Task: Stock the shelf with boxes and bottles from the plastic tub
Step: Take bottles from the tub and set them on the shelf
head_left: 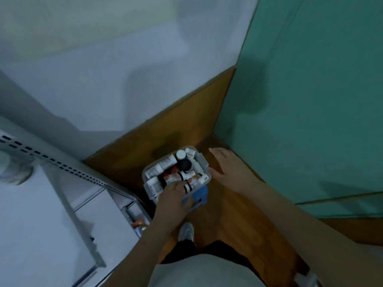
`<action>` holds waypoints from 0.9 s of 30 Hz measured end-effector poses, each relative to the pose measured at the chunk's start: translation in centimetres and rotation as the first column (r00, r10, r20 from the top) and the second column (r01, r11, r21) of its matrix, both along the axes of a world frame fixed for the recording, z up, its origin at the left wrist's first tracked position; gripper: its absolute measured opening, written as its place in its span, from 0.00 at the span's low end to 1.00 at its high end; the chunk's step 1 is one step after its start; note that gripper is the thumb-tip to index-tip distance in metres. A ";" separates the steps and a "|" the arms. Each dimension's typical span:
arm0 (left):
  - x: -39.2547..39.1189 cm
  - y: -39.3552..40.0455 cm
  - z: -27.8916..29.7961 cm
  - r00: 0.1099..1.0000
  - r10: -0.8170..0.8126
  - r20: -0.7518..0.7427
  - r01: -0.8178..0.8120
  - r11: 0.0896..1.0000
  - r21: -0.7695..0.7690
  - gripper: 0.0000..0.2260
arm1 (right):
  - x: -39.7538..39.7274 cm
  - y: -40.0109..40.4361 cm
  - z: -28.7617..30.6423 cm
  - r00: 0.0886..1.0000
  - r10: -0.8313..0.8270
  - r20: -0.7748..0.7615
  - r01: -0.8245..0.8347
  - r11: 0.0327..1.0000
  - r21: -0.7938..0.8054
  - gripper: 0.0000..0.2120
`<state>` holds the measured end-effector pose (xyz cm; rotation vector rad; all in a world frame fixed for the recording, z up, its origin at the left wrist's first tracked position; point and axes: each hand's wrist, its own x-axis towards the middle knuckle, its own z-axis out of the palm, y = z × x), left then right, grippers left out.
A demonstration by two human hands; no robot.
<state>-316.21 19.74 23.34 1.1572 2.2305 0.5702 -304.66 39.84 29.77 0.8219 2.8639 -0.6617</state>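
A clear plastic tub (204, 162) full of white boxes and bottles stands on a blue stool (200, 196) on the wooden floor. A dark bottle with a white cap (183, 160) stands upright among them. My left hand (174, 195) reaches into the tub's near side, fingers down among the boxes; what it holds, if anything, is hidden. My right hand (228, 164) hovers just right of the tub with its fingers relaxed and spread, holding nothing. The white metal shelf (62, 195) is at the left.
A perforated shelf rail (62, 162) runs diagonally at the left, and a lower shelf level holds a few items (137, 222). A green wall (310, 100) rises at the right, a white wall behind. My shoe (186, 232) is below the stool.
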 end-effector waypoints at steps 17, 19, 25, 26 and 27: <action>-5.9 -1.3 -10.3 0.603 0.782 0.158 -0.703 0.615 -0.358 0.22 | -17.3 5.2 -17.5 0.756 0.606 0.247 -0.555 0.794 -0.247 0.34; -6.6 -0.9 -12.4 0.538 0.826 0.168 -0.737 0.558 -0.382 0.19 | -18.0 4.7 -20.3 0.713 0.660 0.237 -0.589 0.748 -0.306 0.33; -8.7 1.4 -18.9 0.409 0.896 0.174 -0.796 0.443 -0.412 0.25 | -17.6 2.9 -27.7 0.574 0.761 0.302 -0.694 0.648 -0.312 0.34; -9.0 1.9 -19.9 0.394 0.901 0.182 -0.798 0.433 -0.419 0.26 | -17.5 2.6 -28.7 0.566 0.760 0.318 -0.698 0.648 -0.305 0.35; -9.4 2.4 -20.9 0.388 0.903 0.186 -0.798 0.430 -0.422 0.26 | -17.4 2.5 -29.4 0.568 0.757 0.323 -0.700 0.651 -0.294 0.36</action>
